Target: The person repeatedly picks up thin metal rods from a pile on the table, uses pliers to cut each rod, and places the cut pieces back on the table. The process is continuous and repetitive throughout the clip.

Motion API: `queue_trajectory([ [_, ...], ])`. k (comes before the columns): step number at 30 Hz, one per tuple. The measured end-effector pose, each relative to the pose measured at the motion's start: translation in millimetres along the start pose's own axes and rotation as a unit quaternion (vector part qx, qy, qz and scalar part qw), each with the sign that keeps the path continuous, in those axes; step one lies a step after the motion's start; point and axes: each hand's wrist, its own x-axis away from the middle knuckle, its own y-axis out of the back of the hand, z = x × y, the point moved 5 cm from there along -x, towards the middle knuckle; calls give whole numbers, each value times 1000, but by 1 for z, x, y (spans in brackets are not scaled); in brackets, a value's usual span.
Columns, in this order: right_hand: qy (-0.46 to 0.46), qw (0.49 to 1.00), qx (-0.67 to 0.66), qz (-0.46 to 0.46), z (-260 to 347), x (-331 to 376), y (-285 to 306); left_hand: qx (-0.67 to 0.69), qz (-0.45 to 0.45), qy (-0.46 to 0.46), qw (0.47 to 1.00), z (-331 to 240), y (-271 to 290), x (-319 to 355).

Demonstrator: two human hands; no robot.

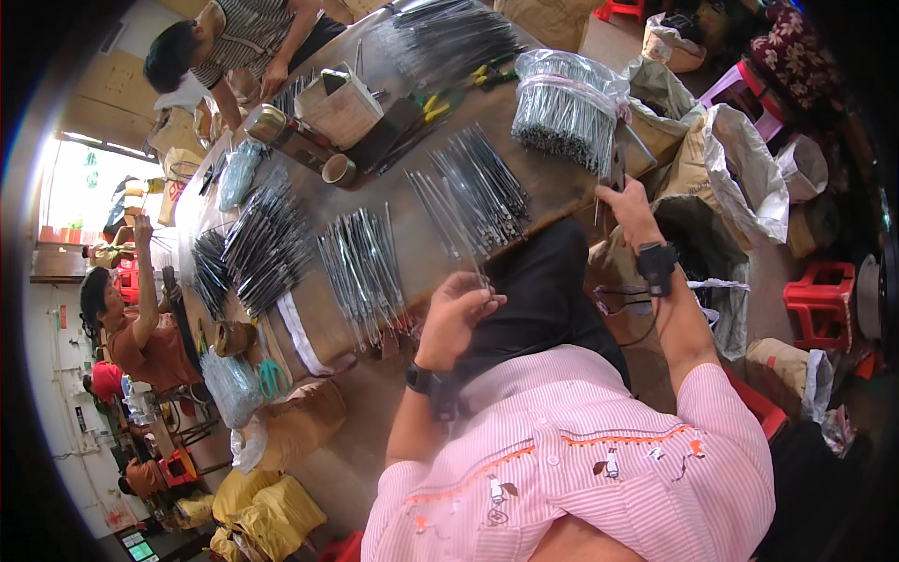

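At the table's near edge, my left hand (451, 323) is closed in a pinch around the end of a thin metal rod (481, 273). Just beyond it lies a loose fan of similar metal rods (479, 187) on the brown table (403, 192). My right hand (634, 215) is closed at the table's right edge, beside a narrow dark flat piece (614, 170); what its fingers grip is too small to make out. Above that hand stands a thick bundle of thin wires (565, 112) wrapped in clear plastic. Another row of rods (361, 272) lies left of my left hand.
Darker rod piles (267, 239), a beige box (339, 106), a small round cup (338, 170) and yellow-handled pliers (434, 110) occupy the table. Open sacks (735, 169) and a red stool (821, 304) stand to the right. Co-workers sit at the far side and left.
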Motion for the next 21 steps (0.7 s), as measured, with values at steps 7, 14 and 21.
queue_trajectory([
  [7, -63, 980, -164, 89, 7, 32, -10, -5, -11, -3, 1000, 5, 3, 4],
  [14, -155, 925, -278, 207, 50, 90, -50, -13, 50, -18, 999, 5, -21, 4],
  [21, -37, 959, -184, 210, 69, 105, -87, -41, 62, -95, 993, -9, -38, 9],
])
